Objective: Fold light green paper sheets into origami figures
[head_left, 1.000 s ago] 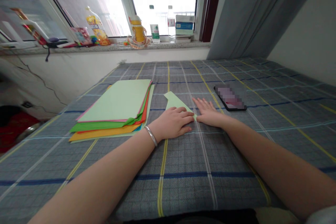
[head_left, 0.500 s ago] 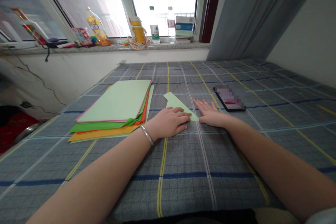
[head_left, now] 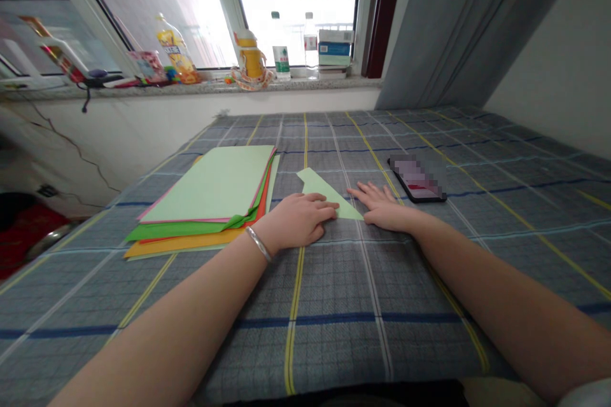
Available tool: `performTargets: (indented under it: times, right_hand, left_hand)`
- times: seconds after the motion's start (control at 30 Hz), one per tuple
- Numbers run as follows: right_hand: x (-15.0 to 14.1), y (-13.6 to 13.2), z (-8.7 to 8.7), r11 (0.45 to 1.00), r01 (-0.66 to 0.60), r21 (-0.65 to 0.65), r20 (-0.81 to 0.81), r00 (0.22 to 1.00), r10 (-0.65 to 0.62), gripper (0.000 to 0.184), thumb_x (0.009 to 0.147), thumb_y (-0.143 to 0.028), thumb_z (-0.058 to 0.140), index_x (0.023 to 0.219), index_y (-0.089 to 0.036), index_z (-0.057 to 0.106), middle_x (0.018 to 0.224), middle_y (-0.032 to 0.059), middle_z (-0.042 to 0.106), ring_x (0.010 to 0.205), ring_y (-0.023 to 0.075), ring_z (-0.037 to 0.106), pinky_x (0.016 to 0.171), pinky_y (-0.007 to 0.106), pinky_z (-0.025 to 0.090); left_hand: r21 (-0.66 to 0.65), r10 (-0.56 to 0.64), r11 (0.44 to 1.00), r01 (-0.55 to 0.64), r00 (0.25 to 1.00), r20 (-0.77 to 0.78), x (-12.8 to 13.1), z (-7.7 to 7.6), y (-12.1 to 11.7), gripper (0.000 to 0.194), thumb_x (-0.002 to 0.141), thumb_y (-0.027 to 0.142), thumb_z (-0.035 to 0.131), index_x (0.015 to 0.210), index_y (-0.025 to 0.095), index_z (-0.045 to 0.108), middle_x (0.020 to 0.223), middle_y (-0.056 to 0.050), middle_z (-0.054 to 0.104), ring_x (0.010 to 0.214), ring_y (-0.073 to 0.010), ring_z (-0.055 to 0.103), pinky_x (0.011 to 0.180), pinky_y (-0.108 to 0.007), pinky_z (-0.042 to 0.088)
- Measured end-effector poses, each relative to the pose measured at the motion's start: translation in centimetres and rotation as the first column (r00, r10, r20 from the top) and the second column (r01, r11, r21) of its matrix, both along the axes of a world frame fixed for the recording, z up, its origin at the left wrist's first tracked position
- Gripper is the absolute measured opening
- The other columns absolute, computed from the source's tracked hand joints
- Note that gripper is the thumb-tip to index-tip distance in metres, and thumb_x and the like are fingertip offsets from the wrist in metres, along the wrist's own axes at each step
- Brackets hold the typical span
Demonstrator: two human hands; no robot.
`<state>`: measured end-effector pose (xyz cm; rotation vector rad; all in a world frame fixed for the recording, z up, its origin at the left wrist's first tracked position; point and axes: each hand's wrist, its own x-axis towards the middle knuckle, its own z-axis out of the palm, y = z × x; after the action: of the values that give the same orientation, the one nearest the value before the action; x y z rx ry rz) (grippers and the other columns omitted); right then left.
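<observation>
My left hand point(head_left: 298, 221) lies flat on the bed, its fingertips over the lower edge of a light green cut paper piece point(head_left: 319, 191), with a silver bangle point(head_left: 258, 245) on the wrist. The paper is a pointed, irregular shape lying flat on the plaid cover. My right hand point(head_left: 380, 206) rests with spread fingers beside the paper's right tip, touching or nearly touching it. A stack of coloured paper sheets point(head_left: 210, 183) lies to the left of my left hand. Part of the paper is hidden under my left hand.
A black phone point(head_left: 419, 179) with a pixelated screen lies beyond my right hand on the grey-blue plaid bed cover point(head_left: 382, 331). Bottles and small items line the window sill point(head_left: 191, 86) at the far end. A grey curtain point(head_left: 453, 25) hangs at the right.
My left hand has slid left and slightly toward me along the paper's lower edge, showing more of the paper's right tip. My right hand has barely moved.
</observation>
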<state>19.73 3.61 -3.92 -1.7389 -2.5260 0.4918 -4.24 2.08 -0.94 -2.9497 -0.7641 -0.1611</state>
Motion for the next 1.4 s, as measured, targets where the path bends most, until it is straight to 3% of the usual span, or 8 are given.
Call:
performTargets:
  times: [0.17, 0.3, 0.53, 0.77, 0.97, 1.2, 1.3, 1.4]
  right_hand:
    - [0.1, 0.4, -0.1, 1.0, 0.011, 0.018, -0.052, 0.999, -0.01, 0.066, 0.073, -0.012, 0.042, 0.136, -0.032, 0.047, 0.155, 0.0037, 0.023, 0.143, 0.0303, 0.011, 0.111, 0.059, 0.008]
    - [-0.4, 0.2, 0.1, 0.997, 0.032, 0.072, -0.116, 0.993, -0.023, 0.041, 0.085, -0.029, 0.042, 0.122, -0.027, 0.058, 0.151, 0.0077, 0.032, 0.141, 0.0294, 0.02, 0.11, 0.059, 0.011]
    - [-0.7, -0.5, 0.1, 0.989, 0.004, 0.149, -0.146, 0.989, 0.018, 0.044, 0.079, -0.046, 0.057, 0.118, -0.025, 0.058, 0.148, 0.0106, 0.036, 0.139, 0.0305, 0.025, 0.11, 0.057, 0.014]
    - [-1.4, -0.2, 0.0, 0.973, 0.063, 0.22, -0.2, 0.98, -0.018, 0.029, 0.078, -0.042, 0.061, 0.098, -0.021, 0.063, 0.139, 0.0114, 0.047, 0.132, 0.0284, 0.038, 0.109, 0.052, 0.024]
    - [-1.6, -0.1, -0.5, 0.971, 0.055, 0.233, -0.213, 0.977, -0.005, 0.025, 0.074, -0.039, 0.067, 0.089, -0.019, 0.063, 0.139, 0.0121, 0.047, 0.132, 0.0278, 0.036, 0.108, 0.048, 0.027]
    - [-1.4, -0.2, -0.6, 0.943, -0.022, 0.332, -0.304, 0.944, 0.129, 0.016, 0.074, -0.034, 0.069, 0.077, -0.022, 0.06, 0.132, 0.0078, 0.05, 0.126, 0.0255, 0.04, 0.104, 0.046, 0.032]
    - [-1.5, -0.5, -0.1, 0.905, -0.02, 0.426, -0.308, 0.937, 0.166, 0.014, 0.074, -0.029, 0.071, 0.074, -0.022, 0.058, 0.117, 0.0053, 0.056, 0.112, 0.022, 0.048, 0.096, 0.039, 0.039]
    - [-1.6, -0.7, 0.5, 0.872, 0.013, 0.489, -0.234, 0.965, 0.117, 0.012, 0.076, -0.027, 0.069, 0.072, -0.022, 0.059, 0.097, 0.004, 0.058, 0.097, 0.0206, 0.052, 0.084, 0.034, 0.042]
  left_hand:
    - [-0.009, 0.029, 1.0, -0.029, 0.997, 0.075, 0.0, -0.6, 0.5, 0.027, 0.088, 0.021, 0.043, 0.109, 0.019, 0.058, 0.119, -0.005, 0.062, 0.111, -0.0203, 0.054, 0.096, -0.036, 0.043]
    - [0.001, 0.127, 0.992, -0.128, 0.983, 0.131, 0.7, -1.1, 0.5, 0.022, 0.091, 0.028, 0.043, 0.102, 0.017, 0.059, 0.104, -0.007, 0.064, 0.101, -0.0205, 0.056, 0.091, -0.035, 0.045]
    - [0.022, 0.231, 0.971, -0.239, 0.955, 0.184, 0.9, -2.1, 0.4, 0.036, 0.094, 0.036, 0.041, 0.123, 0.021, 0.054, 0.128, -0.008, 0.056, 0.116, -0.0226, 0.05, 0.1, -0.04, 0.04]
    - [-0.037, 0.517, 0.854, -0.519, 0.838, 0.175, 0.5, -3.3, 1.7, 0.044, 0.095, 0.044, 0.035, 0.134, 0.027, 0.047, 0.142, -0.007, 0.046, 0.128, -0.0318, 0.041, 0.104, -0.059, 0.029]
    - [-0.1, 0.638, 0.769, -0.631, 0.75, 0.175, 0.4, -3.5, 2.5, 0.049, 0.092, 0.045, 0.037, 0.133, 0.021, 0.046, 0.143, -0.012, 0.043, 0.132, -0.0375, 0.035, 0.104, -0.066, 0.02]
    - [-0.393, 0.679, 0.734, -0.554, 0.596, 0.429, 0.0, -4.2, 3.6, 0.085, 0.081, 0.05, 0.058, 0.143, 0.008, 0.019, 0.133, -0.022, 0.051, 0.13, -0.0345, 0.04, 0.109, -0.056, 0.023]
    - [-0.62, 0.655, 0.74, -0.259, 0.487, 0.578, -0.1, -4.1, 4.1, 0.082, 0.08, 0.043, 0.062, 0.142, 0.012, 0.017, 0.127, -0.017, 0.058, 0.115, -0.0266, 0.057, 0.1, -0.045, 0.043]
    - [-0.676, 0.622, 0.737, -0.011, 0.403, 0.671, 0.2, -3.6, 4.0, 0.065, 0.082, 0.034, 0.06, 0.135, 0.013, 0.03, 0.12, -0.014, 0.063, 0.1, -0.021, 0.065, 0.087, -0.036, 0.053]
